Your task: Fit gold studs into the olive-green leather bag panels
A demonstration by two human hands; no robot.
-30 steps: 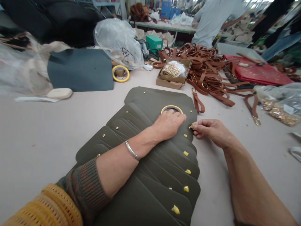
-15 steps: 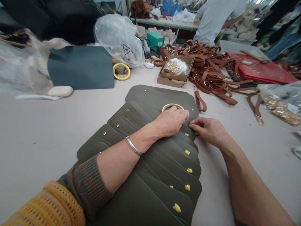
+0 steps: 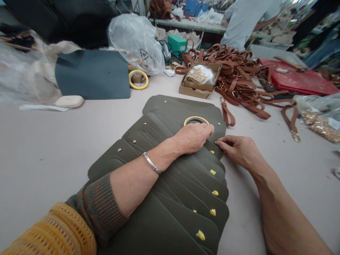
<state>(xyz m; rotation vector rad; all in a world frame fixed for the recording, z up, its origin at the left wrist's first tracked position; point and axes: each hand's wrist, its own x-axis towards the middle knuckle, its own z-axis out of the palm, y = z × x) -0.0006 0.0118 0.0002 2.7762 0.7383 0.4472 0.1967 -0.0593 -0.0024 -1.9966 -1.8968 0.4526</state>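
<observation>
Right hand (image 3: 240,150): fingers pinched together, contents unclear, at edge of olive panels (image 3: 172,191) beneath — seemingly edge-fixing; next probably wants a firm press. Left hand (image 3: 191,138): fingers curled over tape roll (image 3: 196,117) — grip hidden.

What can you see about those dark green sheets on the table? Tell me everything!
The dark green sheets look smooth and leathery, with rounded corners. They overlap, fanned out flat on the pale table. Small gold studs show near some edges, and yellow scraps dot the right side. A tape roll lies on top, under the left hand; the right hand is at the right edge.
</observation>
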